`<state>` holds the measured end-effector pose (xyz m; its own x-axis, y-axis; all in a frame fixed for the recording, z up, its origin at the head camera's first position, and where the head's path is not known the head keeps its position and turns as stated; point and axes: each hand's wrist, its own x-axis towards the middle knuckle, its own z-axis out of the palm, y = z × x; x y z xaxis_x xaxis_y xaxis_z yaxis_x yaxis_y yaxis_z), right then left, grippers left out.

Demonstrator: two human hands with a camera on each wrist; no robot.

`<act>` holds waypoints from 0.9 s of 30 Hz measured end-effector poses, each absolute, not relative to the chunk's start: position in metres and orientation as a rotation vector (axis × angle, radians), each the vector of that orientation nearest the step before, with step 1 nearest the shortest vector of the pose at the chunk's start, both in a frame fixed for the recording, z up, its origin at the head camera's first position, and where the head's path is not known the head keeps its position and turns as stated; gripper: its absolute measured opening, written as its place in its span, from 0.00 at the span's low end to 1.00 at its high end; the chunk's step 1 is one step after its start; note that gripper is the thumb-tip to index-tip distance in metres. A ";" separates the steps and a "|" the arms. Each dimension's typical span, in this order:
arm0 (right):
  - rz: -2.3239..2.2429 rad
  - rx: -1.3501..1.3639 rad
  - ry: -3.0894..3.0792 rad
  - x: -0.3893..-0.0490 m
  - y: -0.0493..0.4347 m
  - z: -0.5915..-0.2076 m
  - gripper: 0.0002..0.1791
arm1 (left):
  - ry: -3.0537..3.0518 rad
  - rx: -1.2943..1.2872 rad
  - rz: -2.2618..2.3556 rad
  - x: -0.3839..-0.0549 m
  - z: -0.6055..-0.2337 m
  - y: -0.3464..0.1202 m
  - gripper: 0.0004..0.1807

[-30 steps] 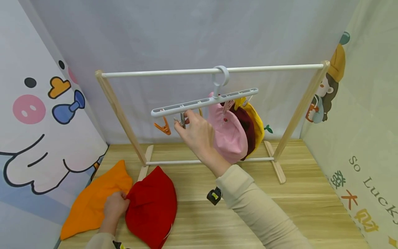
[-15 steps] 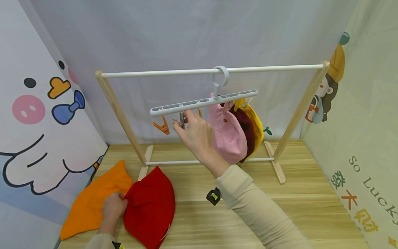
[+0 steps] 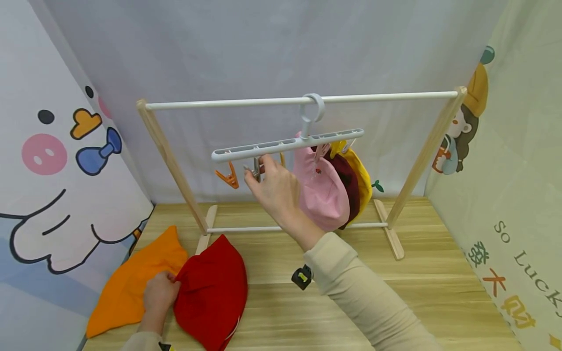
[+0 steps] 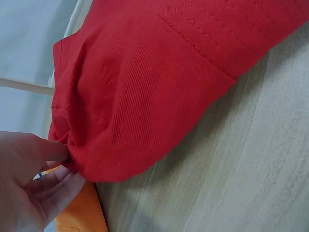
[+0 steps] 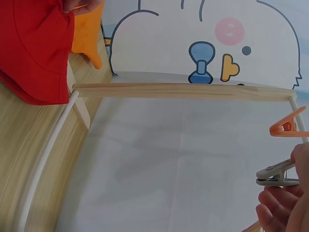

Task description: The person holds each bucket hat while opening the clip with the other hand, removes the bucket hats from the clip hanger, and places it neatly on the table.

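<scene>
My left hand pinches the crown side of a red bucket hat, thumb on one side and fingers on the other; the left wrist view shows the cloth bunched there. Under that hand an orange hat lies on the table. My right hand is raised to a grey hanger, pinching a grey clothespin below its left half. An orange clothespin dangles farther left. On the hanger's right half hang a pink hat, a maroon hat and a yellow hat.
A white rod on a wooden stand carries the hanger by its ring. Low down, a second white rod crosses between the feet. Printed cloth walls bound the wooden table.
The red hat and my left hand have shifted slightly left. The hanger's left end has moved a little left and up, with the orange clothespin. My right hand keeps its pinch.
</scene>
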<state>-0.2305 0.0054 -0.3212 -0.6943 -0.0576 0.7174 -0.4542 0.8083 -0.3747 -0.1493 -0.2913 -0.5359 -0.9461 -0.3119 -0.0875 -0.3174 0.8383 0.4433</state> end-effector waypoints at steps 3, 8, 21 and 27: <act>0.705 0.378 -2.254 -0.230 0.005 -0.322 0.13 | 2.998 -0.522 0.737 -0.148 -0.536 -0.292 0.10; 0.718 0.385 -2.245 -0.231 0.005 -0.322 0.13 | 2.985 -0.530 0.749 -0.147 -0.532 -0.292 0.12; 0.714 0.383 -2.214 -0.230 0.003 -0.321 0.13 | 3.002 -0.453 0.738 -0.154 -0.518 -0.290 0.13; 0.716 0.392 -2.224 -0.230 0.003 -0.321 0.14 | 3.027 -0.372 0.772 -0.155 -0.509 -0.284 0.11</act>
